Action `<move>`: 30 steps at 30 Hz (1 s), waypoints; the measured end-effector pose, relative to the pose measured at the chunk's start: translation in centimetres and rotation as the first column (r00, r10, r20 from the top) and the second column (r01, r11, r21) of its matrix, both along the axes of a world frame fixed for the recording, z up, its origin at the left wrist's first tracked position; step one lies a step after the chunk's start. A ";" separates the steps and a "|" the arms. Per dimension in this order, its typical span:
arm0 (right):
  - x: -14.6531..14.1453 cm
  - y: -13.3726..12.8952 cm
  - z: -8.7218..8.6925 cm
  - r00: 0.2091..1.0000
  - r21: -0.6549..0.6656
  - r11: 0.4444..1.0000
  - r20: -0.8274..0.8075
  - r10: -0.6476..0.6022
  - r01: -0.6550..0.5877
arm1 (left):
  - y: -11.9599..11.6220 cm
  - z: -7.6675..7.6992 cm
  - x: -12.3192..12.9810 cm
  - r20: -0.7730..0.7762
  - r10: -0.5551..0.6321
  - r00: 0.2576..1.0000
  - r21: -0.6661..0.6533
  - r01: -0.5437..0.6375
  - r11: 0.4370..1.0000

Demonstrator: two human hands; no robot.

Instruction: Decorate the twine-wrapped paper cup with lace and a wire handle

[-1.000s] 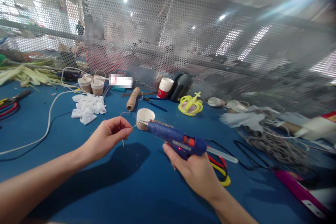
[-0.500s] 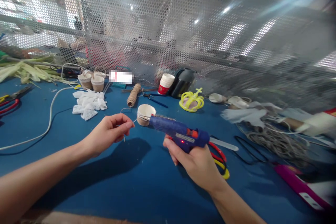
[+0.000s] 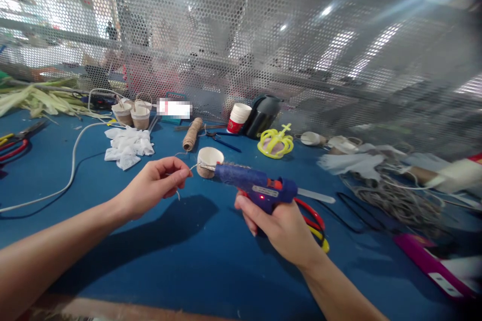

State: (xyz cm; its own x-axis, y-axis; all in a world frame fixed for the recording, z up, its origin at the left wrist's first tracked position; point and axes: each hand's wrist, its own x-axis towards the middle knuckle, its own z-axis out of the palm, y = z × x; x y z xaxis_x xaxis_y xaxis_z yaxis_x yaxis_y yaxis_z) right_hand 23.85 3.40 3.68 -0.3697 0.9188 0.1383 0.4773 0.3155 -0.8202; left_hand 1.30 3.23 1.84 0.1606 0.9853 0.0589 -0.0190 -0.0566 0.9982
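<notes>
My right hand (image 3: pixel 278 228) is wrapped round the grip of a blue hot glue gun (image 3: pixel 241 176), whose red light is lit and whose clear glue stick sticks out at the back. The metal nozzle points left, in front of a small paper cup (image 3: pixel 210 158) with a tan band round it. Between the thumb and fingers of my left hand (image 3: pixel 161 180) is a thin piece of twine (image 3: pixel 193 166). One end reaches towards the nozzle, and a loose tail hangs below my fingers. Whether twine and nozzle touch, I cannot tell. Behind the cup lies a roll of twine (image 3: pixel 192 134).
White gloves (image 3: pixel 128 145) and two wrapped cups (image 3: pixel 140 116) are at left. Blue pliers (image 3: pixel 226 140), stacked paper cups (image 3: pixel 238 118) and a yellow crown (image 3: pixel 275 141) stand behind. Red-and-yellow-handled scissors (image 3: pixel 318 230) lie by my right hand. A purple power strip (image 3: pixel 429 263) is at right.
The glue gun's back end has dipped slightly and its glue stick shows more. My left hand has shifted up a little, the twine still pinched. Both grips are unchanged.
</notes>
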 end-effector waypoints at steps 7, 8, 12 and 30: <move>-0.2 -0.2 0.2 0.998 -0.024 1.000 -0.062 -0.001 -0.001 | -0.1 0.1 0.3 -0.048 -0.026 0.999 -0.035 0.024 0.999; -0.1 -0.1 0.2 0.998 -0.031 1.000 -0.070 0.002 -0.004 | -0.2 0.1 0.4 -0.046 -0.037 0.998 -0.039 0.035 0.999; 0.0 0.2 0.1 0.997 -0.066 0.997 -0.069 0.021 -0.026 | -0.2 0.3 0.4 -0.013 -0.047 0.999 -0.020 0.047 0.999; 1.0 1.8 1.1 0.957 -0.077 0.993 -0.266 -0.112 0.095 | -0.1 0.0 0.5 0.105 -0.071 0.992 -0.057 0.078 0.995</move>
